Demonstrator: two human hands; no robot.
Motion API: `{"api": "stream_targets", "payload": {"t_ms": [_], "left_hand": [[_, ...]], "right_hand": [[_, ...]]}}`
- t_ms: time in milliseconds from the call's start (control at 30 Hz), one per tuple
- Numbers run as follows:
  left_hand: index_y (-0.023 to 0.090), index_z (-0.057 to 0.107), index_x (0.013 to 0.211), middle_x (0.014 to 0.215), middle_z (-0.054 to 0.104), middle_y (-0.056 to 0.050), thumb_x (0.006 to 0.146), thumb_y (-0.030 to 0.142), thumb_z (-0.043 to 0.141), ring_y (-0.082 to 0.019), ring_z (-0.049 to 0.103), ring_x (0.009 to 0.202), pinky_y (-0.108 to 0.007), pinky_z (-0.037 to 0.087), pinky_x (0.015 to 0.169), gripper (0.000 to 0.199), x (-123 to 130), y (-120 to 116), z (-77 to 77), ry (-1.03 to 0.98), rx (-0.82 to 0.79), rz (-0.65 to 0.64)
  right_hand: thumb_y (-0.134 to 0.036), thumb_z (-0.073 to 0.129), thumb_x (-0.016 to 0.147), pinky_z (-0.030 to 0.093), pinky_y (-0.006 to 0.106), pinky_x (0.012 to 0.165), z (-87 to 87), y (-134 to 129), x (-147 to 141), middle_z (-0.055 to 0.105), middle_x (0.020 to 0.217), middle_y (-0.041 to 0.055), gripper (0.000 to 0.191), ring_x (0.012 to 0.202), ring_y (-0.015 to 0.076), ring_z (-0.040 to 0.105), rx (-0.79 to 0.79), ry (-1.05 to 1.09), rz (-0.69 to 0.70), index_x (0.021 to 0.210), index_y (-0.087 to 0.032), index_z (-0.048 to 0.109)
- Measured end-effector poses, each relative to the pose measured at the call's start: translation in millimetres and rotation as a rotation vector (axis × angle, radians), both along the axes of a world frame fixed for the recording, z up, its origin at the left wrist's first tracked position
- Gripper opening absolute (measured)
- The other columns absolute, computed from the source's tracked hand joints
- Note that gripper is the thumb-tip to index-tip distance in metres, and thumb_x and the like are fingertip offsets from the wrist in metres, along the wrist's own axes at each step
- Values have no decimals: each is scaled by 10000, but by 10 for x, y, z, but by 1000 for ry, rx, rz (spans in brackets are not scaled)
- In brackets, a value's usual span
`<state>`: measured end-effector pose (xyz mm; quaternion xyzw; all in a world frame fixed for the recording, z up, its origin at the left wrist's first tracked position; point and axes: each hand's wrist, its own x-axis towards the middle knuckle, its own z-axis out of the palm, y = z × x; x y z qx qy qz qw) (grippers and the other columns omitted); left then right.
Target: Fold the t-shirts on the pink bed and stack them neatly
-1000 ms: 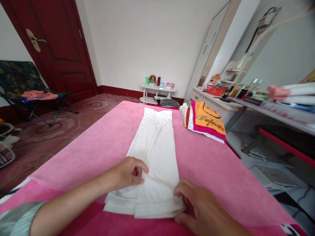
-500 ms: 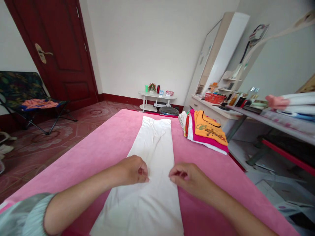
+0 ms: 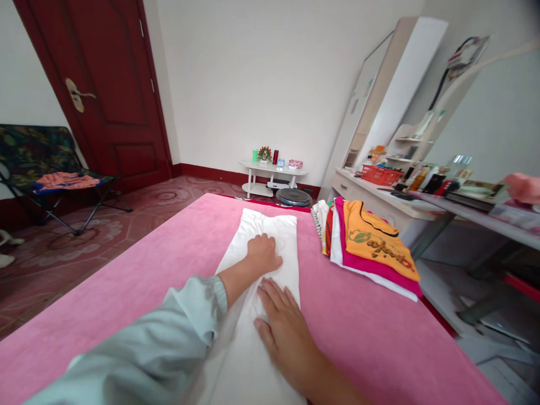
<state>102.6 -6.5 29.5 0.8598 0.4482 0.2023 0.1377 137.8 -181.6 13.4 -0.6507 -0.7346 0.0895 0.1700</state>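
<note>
A long white garment (image 3: 236, 343), folded into a narrow strip, lies lengthwise on the pink bed cover (image 3: 358, 337). Toward its far end, my left hand (image 3: 262, 253) rests on the cloth with fingers curled down and thumb out to the side. Its fingertips are hidden, so whether they pinch any fabric does not show. Closer to me, my right hand (image 3: 284, 329) lies palm down on the same garment, fingers stretched out. My left sleeve covers part of the garment's left edge.
To the right sits a stack of folded clothes, an orange shirt (image 3: 371, 239) on top. Beyond the bed stands a small white table (image 3: 274, 169). A dressing table with a red basket (image 3: 381, 175) is at right; a folding chair (image 3: 37, 152) stands left.
My left hand has moved forward along the garment toward its far end. My right hand has shifted inward from the right edge and flattened onto the cloth. The view has tilted slightly.
</note>
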Motion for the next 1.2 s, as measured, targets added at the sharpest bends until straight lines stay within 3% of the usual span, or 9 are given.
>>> {"api": "stream_targets", "payload": {"t_ms": [167, 300, 400, 567, 700, 800, 900, 1067, 1200], "left_hand": [[128, 640, 905, 1034, 641, -180, 738, 215, 581, -315, 577, 1065, -408, 435, 887, 197, 8, 193, -22, -125, -114, 130], [106, 604, 873, 750, 685, -117, 765, 138, 551, -209, 680, 736, -288, 518, 668, 124, -306, 447, -40, -260, -306, 228], [81, 551, 999, 645, 670, -53, 770, 104, 573, -128, 645, 535, -210, 504, 547, 231, -490, 508, -115, -382, -412, 257], [198, 429, 1273, 828, 683, -21, 834, 264, 553, -81, 631, 547, -182, 481, 554, 461, -532, 416, -252, -537, -353, 237], [246, 635, 1110, 858, 699, -23, 785, 350, 602, -137, 649, 706, -232, 464, 682, 343, -505, 394, -288, -453, -186, 122], [210, 722, 884, 875, 716, -35, 776, 290, 586, -164, 643, 786, -233, 442, 693, 191, -509, 415, -311, -428, -159, 113], [168, 713, 772, 790, 715, -41, 815, 275, 517, -153, 634, 746, -224, 426, 673, 227, -520, 428, -325, -427, -142, 137], [164, 671, 678, 696, 686, -35, 812, 328, 520, -149, 614, 672, -227, 399, 628, 260, -537, 414, -302, -375, -118, 194], [179, 657, 661, 691, 671, -58, 781, 327, 531, -183, 614, 678, -251, 380, 602, 229, -558, 390, -276, -306, -111, 267]], "right_hand": [[-290, 415, 905, 151, 463, 1158, 24, 8, 19, 273, 1499, 65, 520, 1393, 220, 208, -5, 44, -3, 1406, -157, 368], [-286, 435, 898, 159, 468, 1153, 27, 0, 18, 305, 1488, 68, 498, 1386, 227, 230, 17, 78, -3, 1383, -176, 407], [-280, 448, 892, 167, 462, 1151, 15, 7, 27, 323, 1481, 66, 496, 1381, 226, 246, 23, 93, -9, 1377, -182, 415], [-276, 463, 884, 169, 446, 1147, -18, -6, 37, 333, 1480, 52, 502, 1377, 212, 252, 37, 106, 2, 1378, -208, 409], [-249, 544, 829, 298, 402, 1083, 28, 56, 78, 482, 1374, 50, 449, 1276, 212, 404, 81, 171, 9, 1278, -243, 526], [-220, 521, 823, 441, 336, 911, 96, 359, 220, 654, 1084, 48, 251, 1020, 186, 575, 122, 285, -28, 1028, -221, 666], [-206, 501, 801, 481, 318, 810, 142, 936, 448, 681, 953, 58, 215, 867, 175, 618, 190, 424, -144, 924, -178, 676], [-116, 506, 705, 477, 344, 859, 98, 1950, 651, 702, 939, 68, 256, 892, 198, 635, 227, 541, -232, 890, -152, 678], [-69, 486, 656, 449, 343, 924, -89, 2331, 528, 690, 1039, 43, 385, 988, 192, 618, 227, 551, -171, 977, -173, 671]]}}
